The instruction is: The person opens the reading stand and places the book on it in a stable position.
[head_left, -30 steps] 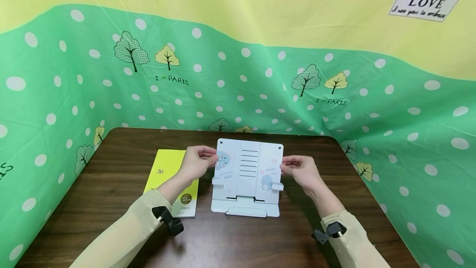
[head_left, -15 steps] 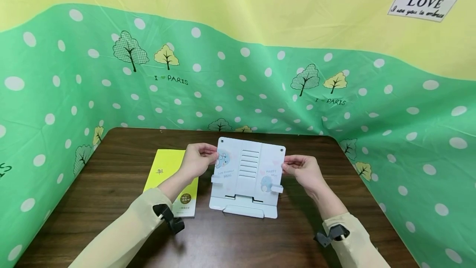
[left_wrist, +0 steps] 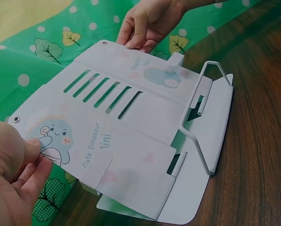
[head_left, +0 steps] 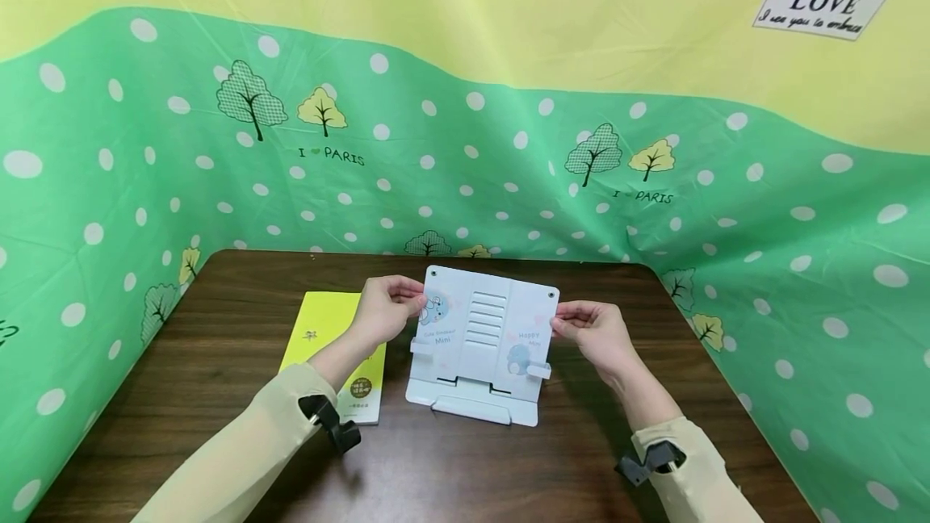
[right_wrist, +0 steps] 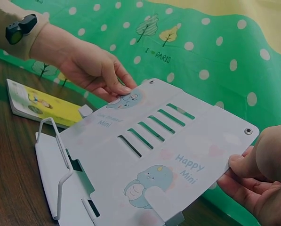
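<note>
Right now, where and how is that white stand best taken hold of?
Probably by the upper side edges of the white stand, one hand from each side, as the left hand and right hand pinch it. Its panel is thin, flat and raised at a slant, so thumb and fingers can reach both faces.

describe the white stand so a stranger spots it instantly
Find the dark wooden table and its yellow book. Right of the book, the left hand and right hand grip the white stand by its side edges. Unlike the book, it has slots cut through its middle.
</note>
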Available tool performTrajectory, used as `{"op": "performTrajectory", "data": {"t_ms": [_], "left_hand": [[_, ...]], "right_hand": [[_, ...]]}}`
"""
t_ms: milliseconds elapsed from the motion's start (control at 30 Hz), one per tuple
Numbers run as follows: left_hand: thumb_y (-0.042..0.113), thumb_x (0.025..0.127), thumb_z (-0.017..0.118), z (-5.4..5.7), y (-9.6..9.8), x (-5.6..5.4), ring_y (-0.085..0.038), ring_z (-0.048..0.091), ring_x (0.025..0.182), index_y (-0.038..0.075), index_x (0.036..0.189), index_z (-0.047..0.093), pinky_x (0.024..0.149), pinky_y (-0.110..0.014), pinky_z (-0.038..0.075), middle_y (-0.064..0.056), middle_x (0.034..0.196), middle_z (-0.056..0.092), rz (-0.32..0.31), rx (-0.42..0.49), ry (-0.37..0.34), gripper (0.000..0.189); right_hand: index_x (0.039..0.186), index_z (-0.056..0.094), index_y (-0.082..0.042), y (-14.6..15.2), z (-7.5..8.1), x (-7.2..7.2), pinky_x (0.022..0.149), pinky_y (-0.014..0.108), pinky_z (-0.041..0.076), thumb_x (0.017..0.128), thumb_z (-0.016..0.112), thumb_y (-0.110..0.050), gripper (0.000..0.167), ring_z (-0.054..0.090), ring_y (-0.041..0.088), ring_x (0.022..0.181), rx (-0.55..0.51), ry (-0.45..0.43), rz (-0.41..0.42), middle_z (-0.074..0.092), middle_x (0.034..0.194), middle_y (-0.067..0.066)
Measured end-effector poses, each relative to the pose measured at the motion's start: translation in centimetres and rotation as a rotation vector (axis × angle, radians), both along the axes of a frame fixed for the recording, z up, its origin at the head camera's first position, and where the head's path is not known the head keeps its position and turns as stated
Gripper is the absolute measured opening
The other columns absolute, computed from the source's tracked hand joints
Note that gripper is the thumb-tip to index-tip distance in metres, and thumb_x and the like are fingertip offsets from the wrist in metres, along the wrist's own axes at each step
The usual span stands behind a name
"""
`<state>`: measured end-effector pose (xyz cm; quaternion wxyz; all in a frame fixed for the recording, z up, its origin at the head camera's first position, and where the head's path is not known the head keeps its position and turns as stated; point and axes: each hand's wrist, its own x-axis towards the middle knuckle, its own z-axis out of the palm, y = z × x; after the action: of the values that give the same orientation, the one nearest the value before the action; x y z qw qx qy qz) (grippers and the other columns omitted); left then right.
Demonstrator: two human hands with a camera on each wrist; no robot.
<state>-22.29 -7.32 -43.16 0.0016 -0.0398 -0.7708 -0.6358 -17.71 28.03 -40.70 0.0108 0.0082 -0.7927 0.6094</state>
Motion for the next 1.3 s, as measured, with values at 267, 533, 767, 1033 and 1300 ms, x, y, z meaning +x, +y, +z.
{"op": "performTrajectory", "data": {"t_ms": [267,533,767,1033,1300], "left_hand": [[0.004,0.098,0.077,0.27,0.03,-0.10,-0.025,0.072,0.085,0.003,0.105,0.077,0.087,-0.053,0.060,-0.009,0.095,0.075,0.001,-0.008,0.007,0.007],[0.005,0.097,0.078,0.36,0.00,-0.27,-0.023,0.071,0.084,0.005,0.105,0.078,0.074,-0.035,0.060,-0.007,0.094,0.075,0.002,-0.041,0.026,0.008],[0.006,0.097,0.078,0.49,0.09,-0.41,-0.023,0.070,0.084,0.006,0.106,0.077,0.073,-0.032,0.058,-0.007,0.095,0.075,-0.003,-0.046,0.026,0.008],[0.005,0.097,0.078,0.70,0.19,-0.60,-0.028,0.071,0.088,0.006,0.106,0.077,0.074,-0.036,0.059,-0.007,0.095,0.075,0.000,-0.057,0.038,0.008],[0.005,0.097,0.079,0.97,0.32,-0.73,-0.030,0.071,0.088,0.006,0.105,0.077,0.073,-0.035,0.060,-0.007,0.094,0.074,-0.003,-0.044,0.045,0.009]], "right_hand": [[0.116,0.071,0.016,-0.11,0.23,0.27,0.078,0.030,0.062,0.095,0.073,0.010,0.022,0.074,0.032,0.089,0.018,0.025,-0.003,0.070,0.102,0.027],[0.112,0.074,0.012,-0.07,0.18,0.37,0.077,0.030,0.062,0.095,0.074,0.008,0.017,0.074,0.035,0.090,0.056,0.058,-0.005,0.072,0.101,0.025],[0.112,0.074,0.012,-0.01,0.13,0.51,0.077,0.029,0.062,0.096,0.074,0.007,0.017,0.074,0.026,0.086,0.060,0.075,-0.012,0.072,0.101,0.025],[0.113,0.073,0.013,0.03,0.19,0.59,0.077,0.030,0.062,0.097,0.073,0.007,0.017,0.075,0.023,0.085,0.041,0.093,-0.018,0.072,0.101,0.024],[0.113,0.072,0.014,-0.04,0.49,0.84,0.080,0.034,0.063,0.096,0.073,0.009,0.018,0.075,0.036,0.091,0.005,0.104,-0.029,0.073,0.101,0.023]]}}
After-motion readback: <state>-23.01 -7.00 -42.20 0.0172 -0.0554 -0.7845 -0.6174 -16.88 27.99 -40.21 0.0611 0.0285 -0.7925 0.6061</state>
